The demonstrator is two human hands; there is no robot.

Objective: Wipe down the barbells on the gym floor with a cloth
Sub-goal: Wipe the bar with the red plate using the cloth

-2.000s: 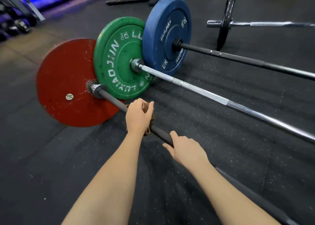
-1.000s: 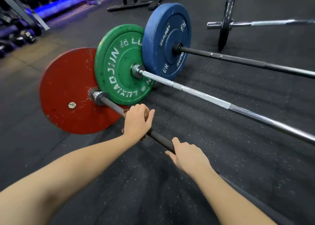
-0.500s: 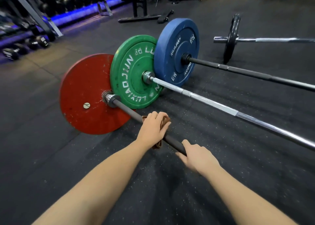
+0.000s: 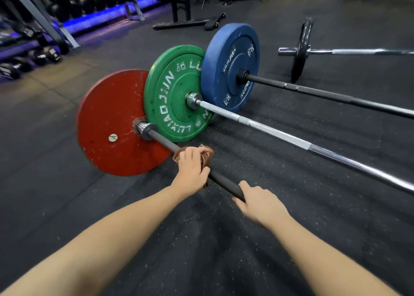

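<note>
The left hand (image 4: pixel 192 168) has its grip clamped round a brown cloth (image 4: pixel 205 155) wrapped on the dark bar (image 4: pixel 224 182) of the nearest barbell, a short way in from its red plate (image 4: pixel 112 121). The right hand (image 4: pixel 261 203) has its grip closed on the same bar, bare, just beside the left. That barbell lies on the black floor (image 4: pixel 67 194); beyond it lie a silver bar (image 4: pixel 291 136) with a green plate (image 4: pixel 172 94), a black bar (image 4: pixel 324 94) with a blue plate (image 4: pixel 230 55), and farther off a fourth bar (image 4: pixel 358 51) with a thin black plate (image 4: pixel 302 49).
</note>
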